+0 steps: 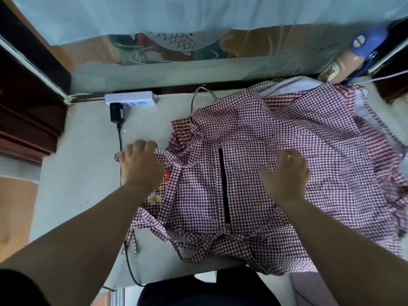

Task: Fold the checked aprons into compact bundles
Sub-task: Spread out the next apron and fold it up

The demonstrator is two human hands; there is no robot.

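A red-and-white checked apron (247,133) lies rumpled over the pale table (88,173), with a black strip along its middle and a daisy patch at its left edge. My left hand (140,164) has curled fingers gripping a tie or corner of the cloth at the apron's left side. My right hand (287,173) lies flat on the fabric right of the black strip, fingers spread. More checked cloth (375,151) is heaped to the right, and I cannot tell whether it is a second apron. Loose ties (132,239) hang near the table's front edge.
A white power strip (130,98) sits at the table's back left with a black adapter (117,113) plugged in; its cable (120,155) runs forward under my left hand. A bottle and a blue object (364,44) stand at the back right. A painted panel rises behind.
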